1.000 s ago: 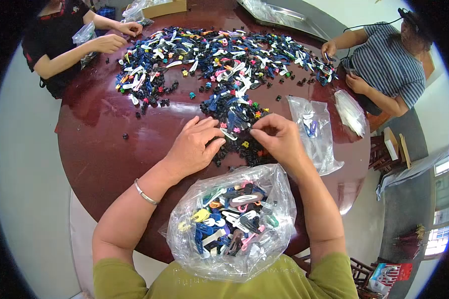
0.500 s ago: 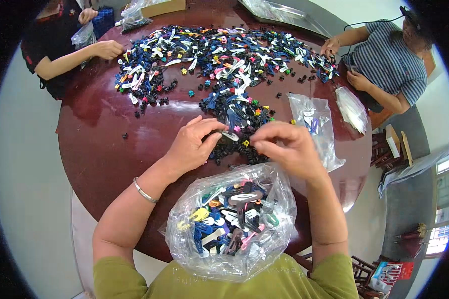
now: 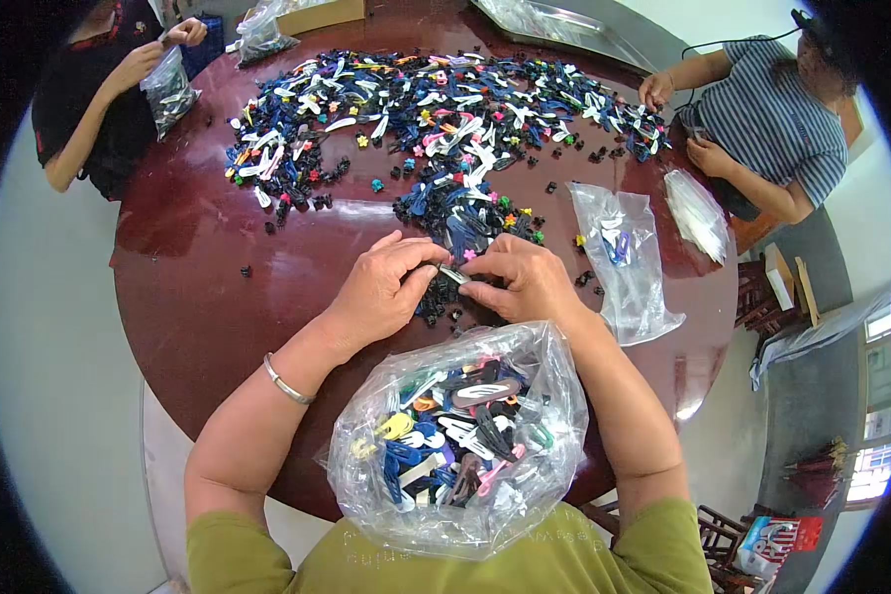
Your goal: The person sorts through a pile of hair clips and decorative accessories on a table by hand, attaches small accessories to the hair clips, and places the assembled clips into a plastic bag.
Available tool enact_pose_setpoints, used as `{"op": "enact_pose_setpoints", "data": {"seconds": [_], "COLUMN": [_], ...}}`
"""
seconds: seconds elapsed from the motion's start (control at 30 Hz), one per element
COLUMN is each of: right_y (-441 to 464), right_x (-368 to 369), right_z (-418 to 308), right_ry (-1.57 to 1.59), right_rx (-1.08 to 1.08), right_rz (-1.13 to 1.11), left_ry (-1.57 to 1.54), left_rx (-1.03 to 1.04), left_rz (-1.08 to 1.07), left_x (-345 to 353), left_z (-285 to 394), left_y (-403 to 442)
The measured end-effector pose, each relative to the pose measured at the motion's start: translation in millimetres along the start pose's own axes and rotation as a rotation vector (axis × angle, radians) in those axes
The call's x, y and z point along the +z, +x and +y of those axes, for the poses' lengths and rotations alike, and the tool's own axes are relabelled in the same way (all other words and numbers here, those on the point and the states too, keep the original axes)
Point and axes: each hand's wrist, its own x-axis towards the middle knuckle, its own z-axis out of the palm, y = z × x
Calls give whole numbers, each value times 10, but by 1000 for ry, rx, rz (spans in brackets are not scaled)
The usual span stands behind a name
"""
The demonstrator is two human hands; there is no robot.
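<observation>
A pale hair clip (image 3: 453,274) is pinched between my left hand (image 3: 381,287) and my right hand (image 3: 525,280), with the fingertips of both closed on its ends. Just beyond my fingers lies the near tongue of a big pile of hair clips (image 3: 445,119), mixed navy, white and black, with small black claw clips and coloured flower pieces. Close to my body sits an open clear plastic bag (image 3: 366,495) full of assorted snap clips (image 3: 465,436). Part of the pile under my hands is hidden.
A flat clear bag (image 3: 639,297) with a few clips lies right of my hand, near a stack of white strips (image 3: 698,218). One person (image 3: 777,129) sits at the right, another (image 3: 89,109) at the left beside a filled bag (image 3: 168,94). A metal tray (image 3: 564,35) stands at the back.
My right hand has moved left and closed on the hair clip held by my left hand. A dark clip now lies in the open bag. The left person's hand has drawn back from the pile.
</observation>
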Motion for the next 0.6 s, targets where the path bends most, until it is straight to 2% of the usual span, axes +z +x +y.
{"op": "enact_pose_setpoints", "data": {"seconds": [0.17,0.37,0.4,0.5,0.53,0.6], "right_y": [6,-3,-9,-24,-43,-96], "right_x": [13,-87,-135,-373,-511,-669], "right_z": [103,91,58,-134,-275,-328], "right_ry": [1,316,490,774,879,876], "right_rx": [-8,329,465,479,470,211], "right_rz": [90,54,34,99,45,-135], "left_ry": [15,1,34,93,86,95], "left_rx": [-50,-101,-78,-43,-54,-50], "left_rz": [-14,117,125,101,59,-19], "left_x": [-60,-94,-92,-96,-115,-111], "left_z": [29,16,-12,-80,-62,-57], "left_y": [12,36,30,31,39,26]}}
